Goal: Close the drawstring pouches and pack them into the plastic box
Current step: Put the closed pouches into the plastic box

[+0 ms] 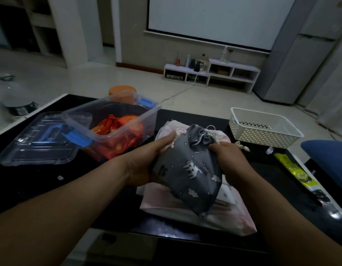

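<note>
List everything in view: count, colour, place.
grey pouch: one, grey with white print, held above the table
pink pouches: count unclear, pale pink, flat on the table under the grey pouch
red pouches: several, red and gold, inside the box
box: one, clear with blue latches, table's left
lid: one, clear with blue handle, on the table left of the box
basket: one, white, table's far right
orange tub: one, behind the box
packet: one, yellow-green, table's right edge
table: one, black
shelf: one, white, by the far wall
left hand: grips the grey pouch's left side
right hand: pinches the pouch near its gathered neck
</note>
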